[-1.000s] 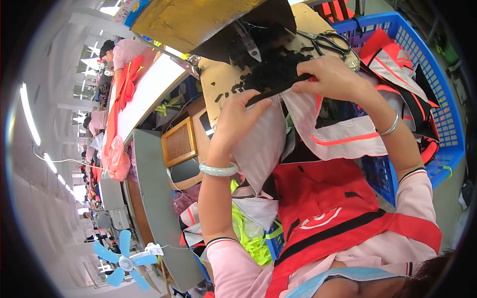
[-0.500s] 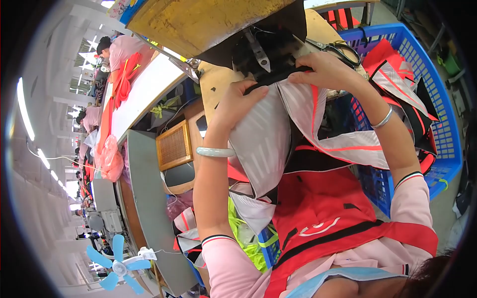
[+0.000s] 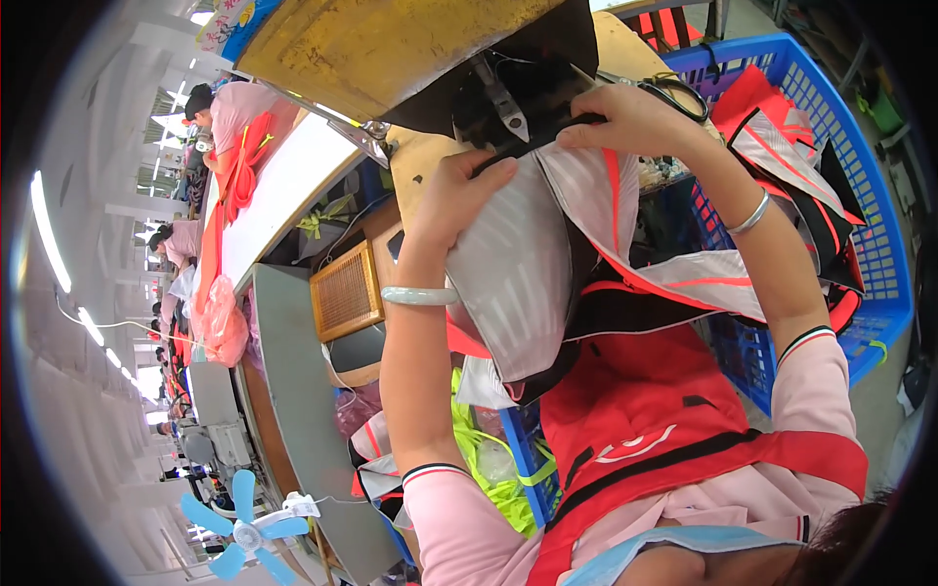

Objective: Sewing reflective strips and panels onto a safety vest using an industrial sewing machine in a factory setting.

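Note:
My left hand [image 3: 457,190] and my right hand [image 3: 625,122] pinch the black edge of a pale grey fabric piece [image 3: 518,264] with red-orange trim. The edge is held slightly slanted between them, its right end higher. Just beyond it are a pointed metal part [image 3: 506,109] and the dark underside of a machine with a worn yellow panel [image 3: 391,54]. The rest of the fabric hangs down toward my red apron [image 3: 635,391] and trails to the right. Fingertips under the black edge are partly hidden.
Black-handled scissors [image 3: 682,96] lie beyond my right hand. A blue plastic basket [image 3: 874,225] with similar fabric pieces stands at the right. Neon yellow strips [image 3: 489,464] lie low in the middle. A blue fan [image 3: 246,533] is lower left; co-workers [image 3: 234,122] sit farther off.
Both hands have shifted slightly up and left in the picture, still on the fabric's black edge. That edge slants more now, and the hanging folds have moved a little.

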Demonstrator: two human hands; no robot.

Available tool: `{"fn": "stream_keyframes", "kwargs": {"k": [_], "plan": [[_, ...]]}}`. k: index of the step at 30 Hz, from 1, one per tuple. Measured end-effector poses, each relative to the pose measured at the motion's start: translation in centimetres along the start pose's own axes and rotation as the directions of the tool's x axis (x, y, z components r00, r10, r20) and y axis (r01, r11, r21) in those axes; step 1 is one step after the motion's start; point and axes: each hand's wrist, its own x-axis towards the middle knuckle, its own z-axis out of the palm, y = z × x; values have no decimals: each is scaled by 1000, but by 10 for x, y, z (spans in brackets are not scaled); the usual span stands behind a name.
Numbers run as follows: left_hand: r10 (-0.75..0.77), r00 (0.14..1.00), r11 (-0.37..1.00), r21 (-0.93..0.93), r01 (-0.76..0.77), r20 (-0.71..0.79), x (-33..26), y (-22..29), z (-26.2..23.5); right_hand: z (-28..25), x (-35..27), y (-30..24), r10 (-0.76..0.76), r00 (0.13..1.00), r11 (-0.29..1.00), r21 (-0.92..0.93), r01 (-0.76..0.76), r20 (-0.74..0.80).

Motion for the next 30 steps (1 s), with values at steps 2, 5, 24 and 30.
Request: {"fn": "stream_keyframes", "kwargs": {"k": [2,5,24,30], "plan": [[5,1000,1000,16,-5,-1,0,0,-2,0,0,1,14,1000,1000,16,-14,-2],[6,1000,1000,31,-6,-7,5,0,-6,-2,5,-3,-3,1000,1000,5,3,-16],[-13,999,1000,-29,12,-36,-9,-5,6,4,-16,-4,71,995,997,37,-69,-70],[70,996,995,-69,-74,-55,-7,-8,-5,-1,-7,-6,86,994,996,5,-85,-71]]}}
